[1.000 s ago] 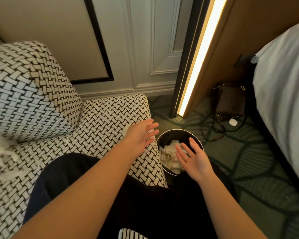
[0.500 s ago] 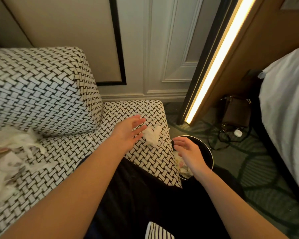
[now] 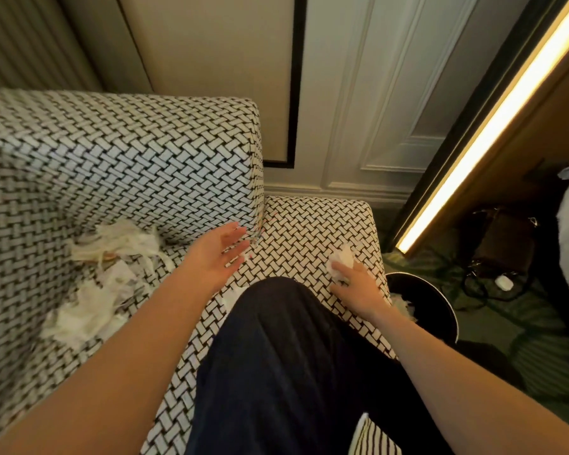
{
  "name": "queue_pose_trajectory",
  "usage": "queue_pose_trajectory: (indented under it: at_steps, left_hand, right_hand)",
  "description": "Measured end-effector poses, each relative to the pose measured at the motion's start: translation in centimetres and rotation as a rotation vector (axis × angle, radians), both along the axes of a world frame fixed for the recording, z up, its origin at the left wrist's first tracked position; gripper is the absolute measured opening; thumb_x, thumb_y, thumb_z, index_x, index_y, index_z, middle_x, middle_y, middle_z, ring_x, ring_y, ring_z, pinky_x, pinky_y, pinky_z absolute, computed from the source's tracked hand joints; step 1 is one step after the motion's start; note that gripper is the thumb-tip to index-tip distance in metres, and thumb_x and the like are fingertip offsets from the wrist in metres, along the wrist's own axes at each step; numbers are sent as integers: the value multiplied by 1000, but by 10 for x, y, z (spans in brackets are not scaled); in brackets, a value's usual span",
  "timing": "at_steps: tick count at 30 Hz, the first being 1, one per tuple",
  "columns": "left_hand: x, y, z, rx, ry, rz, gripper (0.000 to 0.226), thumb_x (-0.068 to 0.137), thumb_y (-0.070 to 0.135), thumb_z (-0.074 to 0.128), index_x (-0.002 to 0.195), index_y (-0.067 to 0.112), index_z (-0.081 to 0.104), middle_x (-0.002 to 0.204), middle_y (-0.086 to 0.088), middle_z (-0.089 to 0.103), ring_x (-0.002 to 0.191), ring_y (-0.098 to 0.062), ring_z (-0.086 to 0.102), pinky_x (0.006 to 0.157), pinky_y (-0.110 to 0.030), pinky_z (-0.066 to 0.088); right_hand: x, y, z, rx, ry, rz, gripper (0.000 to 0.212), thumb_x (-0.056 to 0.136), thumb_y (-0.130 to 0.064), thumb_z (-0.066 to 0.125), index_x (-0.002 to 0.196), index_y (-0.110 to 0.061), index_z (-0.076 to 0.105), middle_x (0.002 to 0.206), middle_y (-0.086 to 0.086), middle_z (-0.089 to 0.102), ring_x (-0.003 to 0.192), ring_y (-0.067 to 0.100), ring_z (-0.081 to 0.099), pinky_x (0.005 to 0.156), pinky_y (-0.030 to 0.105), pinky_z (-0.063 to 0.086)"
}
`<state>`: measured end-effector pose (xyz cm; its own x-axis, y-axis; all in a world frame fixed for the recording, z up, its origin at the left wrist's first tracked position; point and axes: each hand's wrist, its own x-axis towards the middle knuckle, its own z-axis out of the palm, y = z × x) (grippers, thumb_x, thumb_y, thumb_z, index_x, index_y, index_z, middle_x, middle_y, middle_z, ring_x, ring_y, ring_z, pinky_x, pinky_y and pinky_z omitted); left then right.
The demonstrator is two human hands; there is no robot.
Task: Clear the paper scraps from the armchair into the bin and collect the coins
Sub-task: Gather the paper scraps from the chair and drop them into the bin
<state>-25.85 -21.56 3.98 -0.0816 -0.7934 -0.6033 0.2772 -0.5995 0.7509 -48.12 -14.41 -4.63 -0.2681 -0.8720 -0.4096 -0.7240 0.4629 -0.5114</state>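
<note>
Leaning over a basket-weave armchair [image 3: 145, 165], a person sets the right grip [image 3: 358, 290] on a crumpled paper scrap [image 3: 342, 259] at the seat's right edge, fingers curled round the wad's near side. The bin [image 3: 424, 297] stands on the floor just right of that hand (white paper already shows inside). The likely carry is therefore a short swing rightward and slightly nearer, and the right hand is plainly the closer one. The wad is roundish, with no long axis to line up. The left grip [image 3: 216, 257] hovers wide over mid-seat, fingers straight, holding nothing. A heap of shredded paper [image 3: 112, 244] lies to its left against the backrest. No coins can be made out.
</note>
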Motion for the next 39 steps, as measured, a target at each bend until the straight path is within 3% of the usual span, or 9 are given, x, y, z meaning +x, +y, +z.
queue_pose_trajectory:
  at_steps: [3, 8, 12, 16, 19, 25, 31, 36, 39]
  left_hand:
    - [28, 5, -12, -4, -67, 41, 21, 96, 16, 50, 116, 14, 57, 108, -1, 65, 99, -17, 59, 93, -35, 44]
    - [57, 28, -43, -115, -434, -23, 22, 91, 15, 58, 112, 19, 60, 113, -2, 62, 103, -18, 58, 88, -32, 46]
    - [73, 51, -79, -485, -908, -485, 57, 85, 24, 67, 137, 29, 43, 142, 3, 41, 129, -21, 37, 108, -40, 33]
    - [70, 56, -93, -829, -1195, -938, 72, 90, 19, 60, 148, 35, 21, 158, 9, 7, 143, -22, 10, 116, -44, 16]
    - [62, 47, -96, -946, -1342, -1135, 73, 91, 15, 57, 148, 36, 17, 159, 10, 2, 144, -19, 5, 115, -42, 14]
    - [64, 37, -105, -896, -1228, -1128, 41, 89, 7, 55, 128, 20, 55, 135, 0, 49, 123, -21, 42, 104, -34, 36]
    - [51, 34, -93, -623, -1204, -794, 23, 89, 2, 54, 102, 16, 67, 110, -1, 61, 104, -18, 58, 91, -27, 43]
    - [11, 16, -66, -421, -876, -415, 13, 88, 11, 60, 98, 13, 69, 101, -3, 67, 85, -15, 61, 78, -27, 50]
    - [-28, -1, -42, -319, -676, -301, 20, 86, 6, 61, 102, 16, 68, 98, -1, 66, 85, -16, 63, 82, -34, 54]
  right_hand:
    - [6, 1, 4, -44, 17, -6, 57, 93, -24, 54, 146, -16, 35, 146, 13, 34, 126, 27, 43, 105, 35, 35]
    - [11, -5, 15, -108, -5, -116, 47, 94, -22, 53, 139, -12, 45, 144, 14, 42, 127, 29, 44, 103, 35, 35]
    - [14, -9, 21, -192, -12, -219, 38, 93, -16, 55, 131, -13, 55, 144, 14, 44, 121, 32, 51, 88, 29, 41]
    - [11, -2, 20, -108, -20, -302, 36, 91, -20, 55, 127, -19, 58, 141, 12, 48, 126, 29, 45, 103, 41, 39]
    - [11, 6, 20, 17, -65, -307, 39, 91, -24, 55, 130, -20, 55, 141, 14, 47, 127, 32, 43, 107, 47, 35]
    - [18, 15, 25, 40, -70, -301, 44, 94, -21, 52, 137, -11, 48, 141, 16, 46, 131, 32, 40, 108, 41, 31]
    - [8, 23, 32, -5, -149, -364, 38, 93, -20, 52, 131, -15, 56, 139, 15, 49, 128, 31, 43, 106, 39, 33]
    - [-12, 29, 40, -136, -378, -534, 23, 89, -10, 57, 107, -18, 69, 131, 10, 56, 121, 25, 50, 102, 36, 38]
    - [-31, 37, 47, -228, -468, -642, 19, 86, -11, 62, 85, -28, 70, 118, 3, 63, 111, 20, 57, 100, 43, 45]
